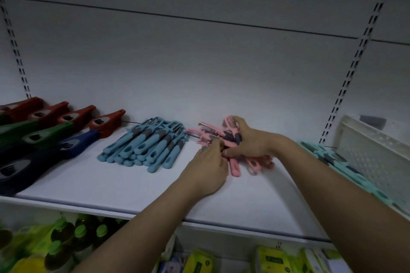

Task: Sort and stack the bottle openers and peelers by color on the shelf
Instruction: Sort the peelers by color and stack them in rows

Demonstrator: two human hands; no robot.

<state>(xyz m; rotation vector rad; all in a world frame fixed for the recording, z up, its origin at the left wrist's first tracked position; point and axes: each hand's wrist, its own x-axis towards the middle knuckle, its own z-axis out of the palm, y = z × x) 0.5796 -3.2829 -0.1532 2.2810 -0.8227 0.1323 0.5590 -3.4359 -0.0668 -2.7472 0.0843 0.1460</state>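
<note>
A pile of pink peelers point(255, 163) lies on the white shelf point(133, 184), right of centre. My right hand point(248, 139) lies over the top of the pile with fingers curled round several pink peelers. My left hand point(208, 166) pinches the pile's near left side. A neat stack of blue peelers point(144, 146) lies to the left. Red bottle openers point(75, 115), green ones point(35, 135) and dark blue ones point(44, 155) are lined up at the far left. Teal peelers point(332, 159) lie at the right.
A white perforated basket point(372, 150) stands at the right end of the shelf. Below the shelf edge are green-capped bottles point(66, 237) and yellow packets point(273, 259). Slotted uprights run up the back wall on both sides.
</note>
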